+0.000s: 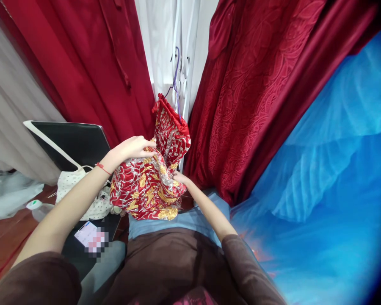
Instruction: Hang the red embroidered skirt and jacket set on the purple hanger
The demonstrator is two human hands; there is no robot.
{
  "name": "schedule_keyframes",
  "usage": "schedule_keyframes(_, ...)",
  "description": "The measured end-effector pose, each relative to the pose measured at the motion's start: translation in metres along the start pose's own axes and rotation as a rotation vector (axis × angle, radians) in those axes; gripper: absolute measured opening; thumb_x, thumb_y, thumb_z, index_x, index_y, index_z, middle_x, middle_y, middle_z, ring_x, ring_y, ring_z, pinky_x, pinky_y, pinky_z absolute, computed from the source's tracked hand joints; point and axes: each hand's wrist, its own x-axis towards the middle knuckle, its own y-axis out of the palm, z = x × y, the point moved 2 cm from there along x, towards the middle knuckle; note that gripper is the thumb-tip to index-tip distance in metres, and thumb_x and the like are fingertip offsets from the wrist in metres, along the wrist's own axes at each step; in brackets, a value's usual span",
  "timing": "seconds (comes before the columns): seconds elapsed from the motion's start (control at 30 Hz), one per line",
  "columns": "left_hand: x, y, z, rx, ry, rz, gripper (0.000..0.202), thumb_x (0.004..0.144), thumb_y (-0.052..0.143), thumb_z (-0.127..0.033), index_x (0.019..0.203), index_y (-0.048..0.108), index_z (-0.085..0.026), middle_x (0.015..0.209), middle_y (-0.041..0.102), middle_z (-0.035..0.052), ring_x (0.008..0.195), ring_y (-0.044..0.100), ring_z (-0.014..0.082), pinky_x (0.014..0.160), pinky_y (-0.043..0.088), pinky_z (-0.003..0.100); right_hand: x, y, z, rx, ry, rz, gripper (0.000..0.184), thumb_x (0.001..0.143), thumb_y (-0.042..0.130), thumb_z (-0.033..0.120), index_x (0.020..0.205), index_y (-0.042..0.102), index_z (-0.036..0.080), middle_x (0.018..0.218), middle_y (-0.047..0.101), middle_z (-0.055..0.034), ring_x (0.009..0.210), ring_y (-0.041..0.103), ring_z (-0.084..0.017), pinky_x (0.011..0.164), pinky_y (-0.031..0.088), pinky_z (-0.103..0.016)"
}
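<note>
A red garment (146,186) with silver and gold embroidery hangs by its red top edge from a purple hanger (177,72). Its lower part is lifted toward me and spreads over my lap. My left hand (139,147) is closed on the cloth at the upper left fold. On the right side, my right hand (180,178) grips the cloth lower down, its fingertips partly hidden in the folds. The hanger is hooked on a white metal grille (186,80).
Red curtains (82,63) and red patterned cloth (257,84) flank the grille. Blue tulle (330,182) fills the right. At left are a black chair (73,142), a dotted white cloth bag (66,182), a clear bottle (40,209) and a lit phone (85,235).
</note>
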Motion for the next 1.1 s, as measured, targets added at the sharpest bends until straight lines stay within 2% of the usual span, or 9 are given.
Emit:
schedule_keyframes(0.17, -0.003, -0.005, -0.012, -0.015, 0.019, 0.005, 0.031, 0.095, 0.054, -0.047, 0.092, 0.073, -0.023, 0.06, 0.066, -0.0001, 0.05, 0.054, 0.0136, 0.057, 0.032, 0.024, -0.004, 0.01, 0.01, -0.015, 0.076, 0.089, 0.036, 0.066, 0.06, 0.006, 0.099, 0.072, 0.013, 0.093, 0.078, -0.0071, 0.092, 0.07, -0.023, 0.098, 0.055, -0.04)
schedule_keyframes(0.3, -0.017, -0.009, -0.012, -0.027, 0.011, -0.06, 0.037, 0.097, 0.052, -0.052, 0.099, 0.074, -0.022, 0.065, 0.071, 0.0025, 0.054, 0.06, 0.0147, 0.059, 0.034, 0.025, -0.043, -0.024, 0.007, -0.062, 0.116, 0.172, 0.047, 0.066, 0.061, 0.009, 0.113, 0.071, 0.012, 0.106, 0.077, -0.0082, 0.098, 0.07, -0.022, 0.095, 0.056, -0.035)
schedule_keyframes(0.5, -0.031, -0.013, -0.012, -0.048, 0.052, -0.257, 0.049, 0.1, 0.043, -0.059, 0.113, 0.075, -0.024, 0.091, 0.078, 0.0065, 0.073, 0.07, 0.0167, 0.07, 0.044, 0.025, -0.131, -0.068, 0.015, -0.208, 0.295, 0.467, 0.025, 0.068, 0.06, 0.012, 0.088, 0.076, 0.013, 0.071, 0.072, -0.0018, 0.06, 0.066, -0.015, 0.063, 0.054, -0.025)
schedule_keyframes(0.57, -0.03, -0.018, -0.017, -0.027, 0.044, -0.307, 0.05, 0.1, 0.04, -0.06, 0.114, 0.075, -0.026, 0.083, 0.076, 0.0051, 0.07, 0.068, 0.0162, 0.067, 0.043, 0.026, -0.15, -0.067, 0.035, -0.303, 0.189, 0.526, 0.022, 0.073, 0.057, 0.013, 0.085, 0.075, 0.014, 0.071, 0.071, -0.0013, 0.06, 0.063, -0.013, 0.063, 0.051, -0.023)
schedule_keyframes(0.63, -0.03, -0.025, -0.024, 0.026, 0.015, -0.341, 0.052, 0.1, 0.038, -0.061, 0.116, 0.075, -0.028, 0.068, 0.07, 0.0034, 0.062, 0.063, 0.0154, 0.062, 0.041, 0.027, -0.159, -0.062, 0.063, -0.412, -0.045, 0.43, 0.021, 0.08, 0.055, 0.015, 0.09, 0.073, 0.016, 0.078, 0.072, -0.0025, 0.067, 0.063, -0.013, 0.07, 0.051, -0.024)
schedule_keyframes(0.83, -0.045, -0.061, -0.027, 0.123, -0.13, -0.476, 0.064, 0.091, 0.045, -0.074, 0.126, 0.069, -0.026, 0.071, 0.07, 0.0049, 0.066, 0.063, 0.018, 0.065, 0.046, 0.031, -0.146, -0.053, 0.136, -0.473, -0.342, -0.289, 0.052, 0.087, 0.065, 0.042, 0.13, 0.054, 0.016, 0.126, 0.064, -0.0159, 0.105, 0.063, -0.025, 0.092, 0.051, -0.039)
schedule_keyframes(0.9, -0.054, -0.077, -0.017, 0.125, -0.17, -0.576, 0.071, 0.088, 0.051, -0.075, 0.137, 0.059, -0.025, 0.096, 0.075, 0.0077, 0.083, 0.069, 0.0199, 0.073, 0.051, 0.032, -0.13, -0.05, 0.148, -0.387, -0.417, -0.211, 0.052, 0.084, 0.069, 0.047, 0.125, 0.056, 0.017, 0.128, 0.062, -0.0151, 0.112, 0.06, -0.026, 0.099, 0.048, -0.041)
schedule_keyframes(1.0, -0.063, -0.102, -0.001, 0.067, -0.186, -0.726, 0.079, 0.087, 0.06, -0.071, 0.148, 0.043, -0.026, 0.135, 0.064, 0.0089, 0.103, 0.069, 0.0195, 0.081, 0.052, 0.031, -0.104, -0.039, 0.165, -0.09, -0.453, 0.105, 0.028, 0.087, 0.065, 0.046, 0.095, 0.057, 0.02, 0.096, 0.066, -0.0037, 0.089, 0.063, -0.018, 0.088, 0.051, -0.034)
schedule_keyframes(1.1, -0.063, -0.123, 0.012, 0.003, -0.246, -0.787, 0.076, 0.086, 0.063, -0.069, 0.146, 0.045, -0.025, 0.124, 0.067, 0.005, 0.095, 0.068, 0.0159, 0.077, 0.05, 0.03, -0.082, -0.028, 0.188, 0.245, -0.451, 0.164, 0.025, 0.083, 0.067, 0.037, 0.095, 0.05, 0.023, 0.082, 0.061, 0.0038, 0.075, 0.059, -0.011, 0.078, 0.051, -0.026)
